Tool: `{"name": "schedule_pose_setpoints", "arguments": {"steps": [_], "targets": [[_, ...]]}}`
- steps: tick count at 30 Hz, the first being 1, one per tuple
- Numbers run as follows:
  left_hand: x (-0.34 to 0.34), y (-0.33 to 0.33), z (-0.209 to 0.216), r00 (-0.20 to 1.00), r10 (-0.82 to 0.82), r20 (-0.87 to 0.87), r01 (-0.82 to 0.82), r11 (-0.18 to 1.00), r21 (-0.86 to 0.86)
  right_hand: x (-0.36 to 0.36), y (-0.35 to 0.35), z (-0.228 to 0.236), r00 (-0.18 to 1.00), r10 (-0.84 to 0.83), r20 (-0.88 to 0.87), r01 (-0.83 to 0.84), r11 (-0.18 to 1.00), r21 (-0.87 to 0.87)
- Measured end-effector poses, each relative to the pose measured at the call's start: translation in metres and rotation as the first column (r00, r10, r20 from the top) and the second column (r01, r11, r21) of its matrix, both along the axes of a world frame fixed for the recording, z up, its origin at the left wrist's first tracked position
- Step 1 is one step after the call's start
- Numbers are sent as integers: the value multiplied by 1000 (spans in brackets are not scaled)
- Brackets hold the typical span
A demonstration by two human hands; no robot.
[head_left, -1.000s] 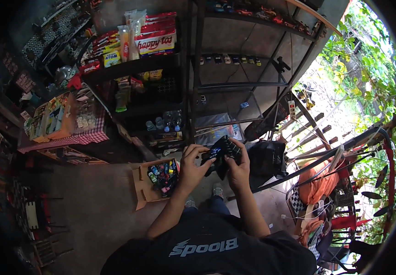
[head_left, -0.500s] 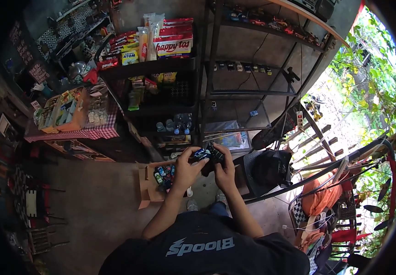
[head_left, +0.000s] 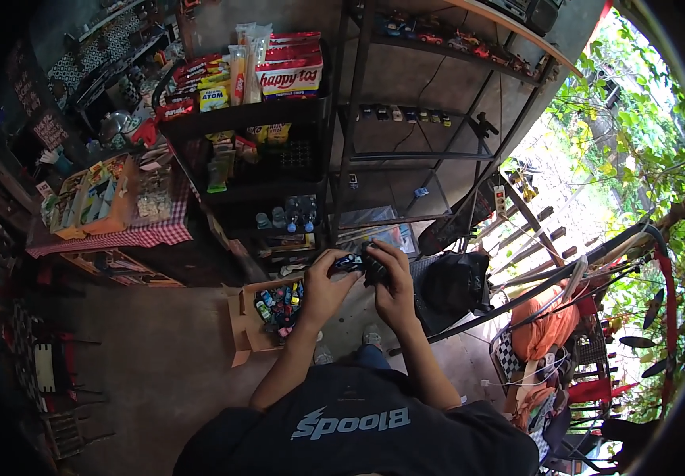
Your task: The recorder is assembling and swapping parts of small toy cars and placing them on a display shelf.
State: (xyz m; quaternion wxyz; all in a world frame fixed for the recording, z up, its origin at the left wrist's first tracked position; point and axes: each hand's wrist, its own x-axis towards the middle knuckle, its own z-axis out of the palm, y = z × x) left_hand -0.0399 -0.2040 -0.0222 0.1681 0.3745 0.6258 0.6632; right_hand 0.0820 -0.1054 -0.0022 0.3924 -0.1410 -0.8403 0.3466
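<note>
Above the open cardboard box (head_left: 251,329) of toy cars on the floor, left hand (head_left: 325,292) and right hand (head_left: 394,292) meet at chest height, each grip closed on a small dark toy car (head_left: 358,264) held between the fingertips.

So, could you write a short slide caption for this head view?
Both hands, left hand and right hand, hold small toy cars above a cardboard box.
</note>
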Motion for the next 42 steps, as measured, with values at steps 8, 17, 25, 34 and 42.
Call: {"name": "schedule_pose_setpoints", "arguments": {"steps": [8,17,25,34,42], "targets": [[9,-4,17,911,-112,396,0,962,272,3,-8,0,965,41,-259,-247,482,-841],[-3,-3,10,949,253,-190,-242,967,78,-19,-13,29,975,103,-195,-136,977,-164],[-13,-20,8,969,206,-134,-198,978,71,-22,-26,16,991,124,-55,-123,992,16],[-11,-24,8,920,-45,390,-43,976,215,-36,-2,-28,966,164,-200,-258,676,-690],[-6,-19,5,982,176,-64,-174,984,36,-30,-12,6,954,68,-292,-286,497,-819]]}}
